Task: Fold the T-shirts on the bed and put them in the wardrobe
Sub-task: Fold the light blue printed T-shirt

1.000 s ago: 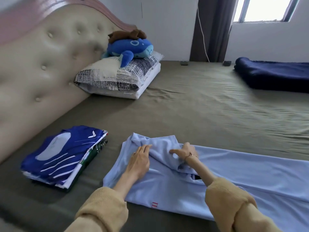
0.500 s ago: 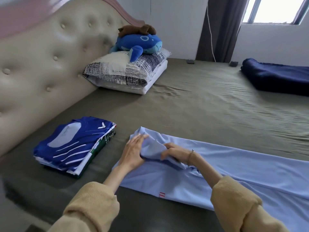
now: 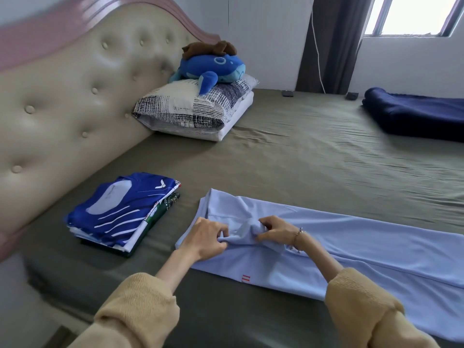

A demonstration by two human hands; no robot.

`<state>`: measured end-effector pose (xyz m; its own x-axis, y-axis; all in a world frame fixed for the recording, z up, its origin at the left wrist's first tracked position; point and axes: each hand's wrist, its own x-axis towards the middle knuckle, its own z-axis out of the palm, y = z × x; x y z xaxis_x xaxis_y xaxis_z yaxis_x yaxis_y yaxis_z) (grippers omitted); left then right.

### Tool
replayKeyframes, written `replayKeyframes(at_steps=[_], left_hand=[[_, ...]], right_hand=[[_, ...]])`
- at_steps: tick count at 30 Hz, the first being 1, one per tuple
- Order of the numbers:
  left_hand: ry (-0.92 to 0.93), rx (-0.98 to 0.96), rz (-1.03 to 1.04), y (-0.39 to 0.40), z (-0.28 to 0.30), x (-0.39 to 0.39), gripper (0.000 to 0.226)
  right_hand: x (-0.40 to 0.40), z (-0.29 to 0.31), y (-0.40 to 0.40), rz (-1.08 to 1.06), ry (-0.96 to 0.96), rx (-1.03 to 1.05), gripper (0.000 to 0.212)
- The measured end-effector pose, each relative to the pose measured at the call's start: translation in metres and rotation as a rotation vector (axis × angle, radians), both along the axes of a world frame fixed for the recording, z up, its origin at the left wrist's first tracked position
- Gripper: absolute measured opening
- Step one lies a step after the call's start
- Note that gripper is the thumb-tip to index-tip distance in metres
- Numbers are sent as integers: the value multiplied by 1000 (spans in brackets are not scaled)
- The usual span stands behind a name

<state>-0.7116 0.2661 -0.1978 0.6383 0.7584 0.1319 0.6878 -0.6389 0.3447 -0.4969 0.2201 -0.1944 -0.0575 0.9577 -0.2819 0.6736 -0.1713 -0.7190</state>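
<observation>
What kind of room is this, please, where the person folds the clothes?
It is most likely a bedroom in a home. A wide bed with a tufted headboard fills the view, a pillow carries a plush toy, and a curtain hangs beside a window.

Both hands, L (image 3: 204, 238) & R (image 3: 275, 228), pinch bunched light-blue T-shirt (image 3: 351, 244) on bed (image 3: 301, 159), folded stack (image 3: 123, 212) nearby.

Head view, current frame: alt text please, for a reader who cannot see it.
Both hands, left hand and right hand, pinch a bunched fold of a light blue T-shirt spread on the bed. A folded stack of shirts lies to its left.
</observation>
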Motion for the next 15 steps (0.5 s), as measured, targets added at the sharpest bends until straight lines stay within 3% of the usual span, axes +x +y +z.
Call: replayKeyframes(at_steps=[3, 6, 11, 15], left_hand=[[51, -80, 28, 2, -2, 0, 16], [-57, -225, 110, 5, -7, 2, 30], [-181, -457, 278, 11, -14, 11, 26], [-194, -458, 308, 16, -26, 18, 29]], right_hand=[[7, 4, -6, -80, 89, -64, 11], [14, 3, -6, -86, 177, -83, 40], [20, 0, 6, -148, 442, -112, 6], [22, -3, 19, -207, 581, -160, 15]])
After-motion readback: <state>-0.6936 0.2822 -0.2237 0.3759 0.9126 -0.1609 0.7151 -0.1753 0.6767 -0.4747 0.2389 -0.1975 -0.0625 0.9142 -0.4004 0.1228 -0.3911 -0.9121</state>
